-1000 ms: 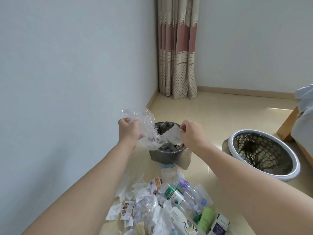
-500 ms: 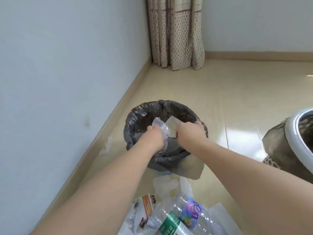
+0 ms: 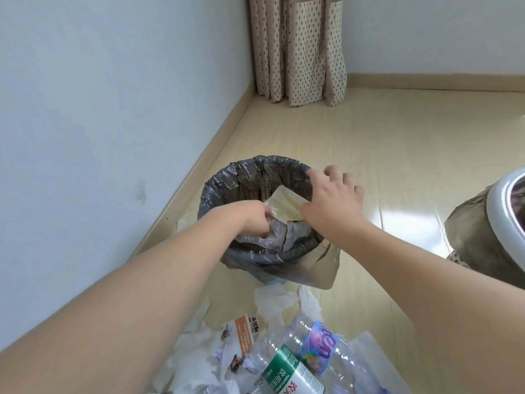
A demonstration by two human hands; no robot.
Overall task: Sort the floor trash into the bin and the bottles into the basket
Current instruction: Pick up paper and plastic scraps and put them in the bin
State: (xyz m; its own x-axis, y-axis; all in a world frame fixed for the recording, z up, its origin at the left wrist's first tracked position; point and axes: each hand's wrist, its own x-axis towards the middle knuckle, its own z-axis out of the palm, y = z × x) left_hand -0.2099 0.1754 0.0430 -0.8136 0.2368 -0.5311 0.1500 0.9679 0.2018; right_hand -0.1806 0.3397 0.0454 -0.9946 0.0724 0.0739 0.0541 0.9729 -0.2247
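The bin (image 3: 227, 177), lined with a dark grey bag, stands on the floor by the left wall. My left hand (image 3: 251, 220) reaches down inside it, fingers curled into crumpled clear plastic wrap (image 3: 274, 237). My right hand (image 3: 332, 200) hovers over the bin's right rim with its fingers spread. A yellowish card (image 3: 284, 206) lies tilted inside the bin between my two hands, touching the heel of the right one. The basket (image 3: 502, 200), with a white rim, shows at the right edge. Two clear bottles, one with a green label (image 3: 289, 373) and one with a purple label (image 3: 321, 348), lie near me.
Torn paper and tissue (image 3: 278, 302) and a printed leaflet (image 3: 244, 334) are scattered around the bottles in front of the bin. A white wall (image 3: 85, 137) runs along the left. A dotted curtain (image 3: 298, 49) hangs in the far corner.
Both hands carried the plastic wrap and the card down into the bin. My right hand has since opened and moved to the bin's right rim; my left hand pushed deeper in.
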